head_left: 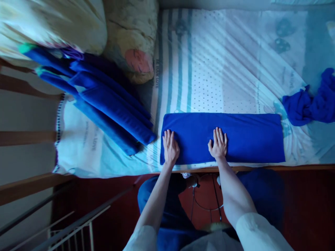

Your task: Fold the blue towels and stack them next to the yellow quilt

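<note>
Head view | left hand (170, 147), right hand (218, 143): flat, fingers released, grasping nothing | towel (251, 137): folded, at near edge of bed (222, 69), pinned under palms, seemingly to flatten it | towel stack (115, 104): left

A broad stretch of bare bed (222, 62) is found open in the upper middle and upper right of the frame, beyond the long folded towel (251, 137) on which the left hand (170, 146) and right hand (218, 143) are laid flat. Passage leftward is blocked by a stack of folded towels (115, 108), just beside that towel's left end, and by pillows (131, 35) above it. The right edge is occupied by a crumpled blue cloth (311, 103), well apart from the hands.
</note>
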`<state>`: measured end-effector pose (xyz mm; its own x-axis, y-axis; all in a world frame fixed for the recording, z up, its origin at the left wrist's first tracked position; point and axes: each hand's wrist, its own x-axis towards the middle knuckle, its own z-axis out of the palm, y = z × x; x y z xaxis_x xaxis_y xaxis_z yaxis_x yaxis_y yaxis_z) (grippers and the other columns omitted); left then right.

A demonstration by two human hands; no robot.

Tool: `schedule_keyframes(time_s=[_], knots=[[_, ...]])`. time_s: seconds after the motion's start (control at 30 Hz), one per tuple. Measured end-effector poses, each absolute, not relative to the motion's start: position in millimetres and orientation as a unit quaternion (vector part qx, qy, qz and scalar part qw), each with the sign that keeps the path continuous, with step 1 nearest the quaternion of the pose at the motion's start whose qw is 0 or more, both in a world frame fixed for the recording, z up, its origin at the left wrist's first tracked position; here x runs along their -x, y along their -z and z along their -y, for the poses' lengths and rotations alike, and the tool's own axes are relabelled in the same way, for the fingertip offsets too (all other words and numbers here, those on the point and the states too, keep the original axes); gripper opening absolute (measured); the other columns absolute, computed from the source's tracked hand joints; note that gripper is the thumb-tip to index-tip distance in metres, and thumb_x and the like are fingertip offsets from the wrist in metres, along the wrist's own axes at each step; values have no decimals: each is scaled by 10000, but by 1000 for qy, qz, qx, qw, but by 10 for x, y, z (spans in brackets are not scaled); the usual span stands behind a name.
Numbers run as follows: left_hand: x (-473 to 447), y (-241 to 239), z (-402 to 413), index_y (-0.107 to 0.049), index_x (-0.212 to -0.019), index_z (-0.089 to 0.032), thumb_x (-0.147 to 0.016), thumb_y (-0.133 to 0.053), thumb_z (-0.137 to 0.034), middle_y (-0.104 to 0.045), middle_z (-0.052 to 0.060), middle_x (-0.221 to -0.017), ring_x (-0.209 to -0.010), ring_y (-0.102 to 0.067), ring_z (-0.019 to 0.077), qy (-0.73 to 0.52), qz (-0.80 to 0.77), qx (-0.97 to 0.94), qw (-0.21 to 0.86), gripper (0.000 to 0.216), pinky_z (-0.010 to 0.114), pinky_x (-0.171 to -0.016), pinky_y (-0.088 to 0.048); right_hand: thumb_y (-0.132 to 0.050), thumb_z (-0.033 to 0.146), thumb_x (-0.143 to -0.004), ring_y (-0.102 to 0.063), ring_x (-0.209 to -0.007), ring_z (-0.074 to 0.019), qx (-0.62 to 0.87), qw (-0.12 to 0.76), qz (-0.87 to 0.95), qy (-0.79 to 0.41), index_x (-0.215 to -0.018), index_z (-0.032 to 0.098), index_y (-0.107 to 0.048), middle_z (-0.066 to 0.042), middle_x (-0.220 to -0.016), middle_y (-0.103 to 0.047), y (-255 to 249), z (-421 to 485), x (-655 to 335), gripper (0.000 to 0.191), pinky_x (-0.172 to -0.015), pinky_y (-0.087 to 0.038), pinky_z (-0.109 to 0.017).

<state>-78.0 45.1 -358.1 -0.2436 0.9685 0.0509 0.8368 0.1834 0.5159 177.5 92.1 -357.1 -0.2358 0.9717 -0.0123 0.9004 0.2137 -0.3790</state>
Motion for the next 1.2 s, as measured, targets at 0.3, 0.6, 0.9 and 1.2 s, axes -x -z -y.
schedule_keyframes(time_s=[0.3, 0.6, 0.9, 1.2], knots=[[-772, 3507, -1200, -427, -1543, -176, -1017, -308, -300, -322, 123, -1665, -1584, -152, 265, -192, -589, -750, 233, 553, 577, -1293, -150, -403, 257, -957, -236, -1560, -250, 594, 114, 781, -152, -1598, 131, -335, -137, -1652, -353, 3716, -907, -1810, 656, -1277, -135, -530], [411, 3512, -1215, -420, -1557, -237, -1007, -398, -414, -285, 95, -1681, -1589, -133, 299, -173, -701, -669, 175, 578, 623, -1278, -44, -392, 277, -963, -268, -1552, -261, 611, 117, 768, -152, -1612, 120, -293, -133, -1664, -325, 3584, -911, -1775, 675, -1276, -150, -535], [1126, 3493, -1282, -366, -1575, -120, -1003, -390, -397, -223, 162, -1691, -1590, -113, 319, -165, -794, -573, 123, 636, 590, -1287, -79, -402, 261, -955, -242, -1562, -256, 607, 121, 770, -158, -1619, 113, -264, -128, -1666, -322, 3554, -915, -1768, 694, -1288, -123, -528], [-293, 3542, -739, -393, -1571, -193, -995, -403, -318, -214, 120, -1694, -1587, -130, 291, -184, -718, -652, 163, 589, 569, -1291, -114, -420, 258, -963, -234, -1566, -237, 612, 132, 760, -175, -1605, 102, -300, -134, -1650, -356, 3521, -904, -1746, 671, -1296, -106, -487]])
